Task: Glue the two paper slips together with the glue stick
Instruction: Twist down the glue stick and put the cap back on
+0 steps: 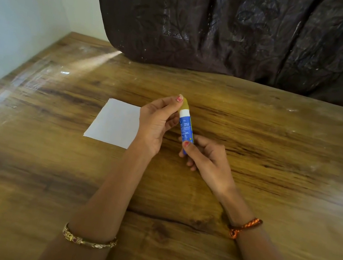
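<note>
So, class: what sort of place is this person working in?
Probably a room at home: a wooden table set against a plain wall, with a dark curtain hanging behind it.

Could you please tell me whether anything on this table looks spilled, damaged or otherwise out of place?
Nothing stands out. The white paper lies flat on the wooden table, no glue spilled. Both hands hold the glue stick: the right hand grips its blue body, and the left hand pinches the yellow cap.
</note>
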